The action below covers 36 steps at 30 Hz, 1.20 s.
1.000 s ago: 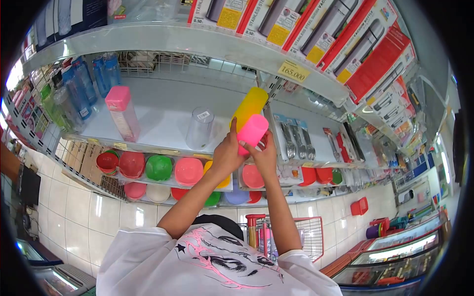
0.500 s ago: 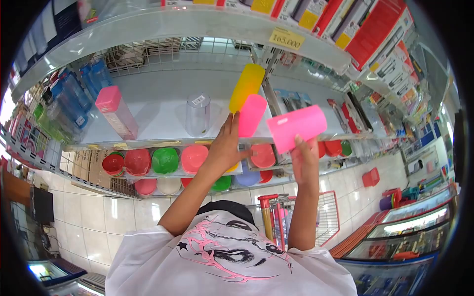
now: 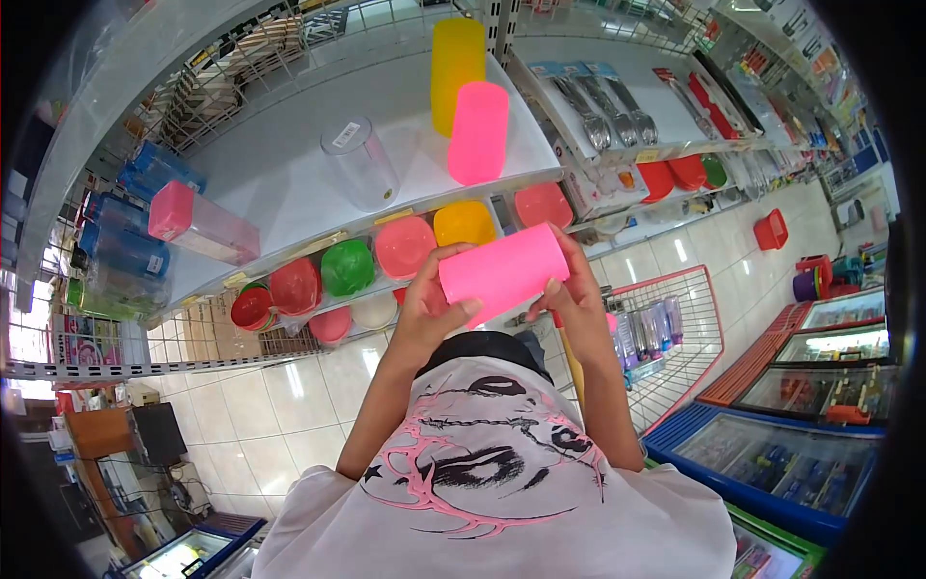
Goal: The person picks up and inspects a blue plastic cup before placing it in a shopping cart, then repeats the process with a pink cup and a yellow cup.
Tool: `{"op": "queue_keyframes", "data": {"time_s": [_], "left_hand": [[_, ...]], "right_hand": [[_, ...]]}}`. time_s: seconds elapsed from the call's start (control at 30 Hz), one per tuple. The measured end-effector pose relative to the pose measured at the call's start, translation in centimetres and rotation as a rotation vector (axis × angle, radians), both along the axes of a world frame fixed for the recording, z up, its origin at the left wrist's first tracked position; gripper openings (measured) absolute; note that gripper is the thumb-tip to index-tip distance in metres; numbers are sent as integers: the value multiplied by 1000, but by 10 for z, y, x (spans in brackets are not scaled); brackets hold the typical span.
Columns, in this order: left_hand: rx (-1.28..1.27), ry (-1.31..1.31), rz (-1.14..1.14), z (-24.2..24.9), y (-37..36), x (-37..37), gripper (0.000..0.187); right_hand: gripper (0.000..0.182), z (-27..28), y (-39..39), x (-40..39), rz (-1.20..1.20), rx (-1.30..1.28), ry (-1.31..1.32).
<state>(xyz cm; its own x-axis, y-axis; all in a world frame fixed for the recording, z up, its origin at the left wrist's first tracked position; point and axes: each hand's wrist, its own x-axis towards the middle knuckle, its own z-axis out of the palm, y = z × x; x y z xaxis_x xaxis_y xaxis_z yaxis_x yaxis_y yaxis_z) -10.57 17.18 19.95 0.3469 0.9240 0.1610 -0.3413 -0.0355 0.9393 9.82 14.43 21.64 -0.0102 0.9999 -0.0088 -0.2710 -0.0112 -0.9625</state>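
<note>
Both hands hold a bright pink plastic cup [image 3: 506,272] on its side in front of my chest. My left hand [image 3: 429,307] wraps its left end, thumb on the near side. Round the right end, my right hand [image 3: 575,301] grips with the thumb pressed against the lower edge. On the shelf [image 3: 280,193] beyond stands a second pink cup [image 3: 479,133], with a yellow cup [image 3: 457,77] just behind it. A clear cup [image 3: 361,164] with a barcode label is farther left. A pink-capped bottle [image 3: 204,224] is near the shelf's left end.
Below are coloured bowls, including a green one [image 3: 347,268] and a yellow one [image 3: 464,223]. A shopping cart [image 3: 690,333] holding several bottles stands at my right. Packaged utensils [image 3: 603,106] lie on the right shelf. Freezers [image 3: 762,463] line the lower right.
The pink cup has come down and left towards my chest. My left hand has left the cup on the shelf and now holds this one too. The view has tilted downward.
</note>
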Motion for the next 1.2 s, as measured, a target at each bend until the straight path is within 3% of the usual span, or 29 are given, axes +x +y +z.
{"op": "queue_keyframes", "data": {"time_s": [0.07,0.23,0.33,0.4,0.43,0.5,0.53,0.6,0.63,0.7,0.73,0.8,0.83,0.9,0.97,1.2], "left_hand": [[-401,-136,-182,-1,-1,-6,58],[-589,-191,-240,-6,-6,-2,52],[-525,-193,-189,-7,-9,1,53],[96,137,84,2,-11,6,57],[97,137,84,4,-9,1,57],[591,656,46,8,-3,-13,79],[588,657,46,14,-4,-13,79],[827,818,57,27,-6,-13,86],[826,820,60,25,-7,-10,86],[300,384,129,15,-11,-3,103],[302,387,128,11,-10,-4,103],[-96,10,0,4,-9,-4,114],[-96,10,-4,2,-9,-4,114],[172,209,51,0,-10,-6,118],[274,215,44,4,-14,-1,117],[583,456,-6,18,-16,-3,114]], "right_hand": [[59,0,-4,0,-29,24,31],[56,-15,-6,7,-21,-93,115],[59,-13,-3,4,-23,-82,115],[61,-8,-2,3,-39,-62,112],[63,-5,-3,5,-12,-105,181],[65,-3,-3,8,15,-151,249],[67,-4,-4,8,30,-168,197],[70,-6,-6,9,48,-188,146],[73,-9,-7,9,41,-120,160],[77,-15,-8,10,35,-49,177],[78,-19,-9,11,48,-21,180],[79,-24,-8,12,58,7,182],[76,-26,-7,11,108,29,221],[73,-36,-7,9,149,47,265],[67,-49,-4,9,261,75,-21],[68,-51,-2,-6,296,116,-88]]}}
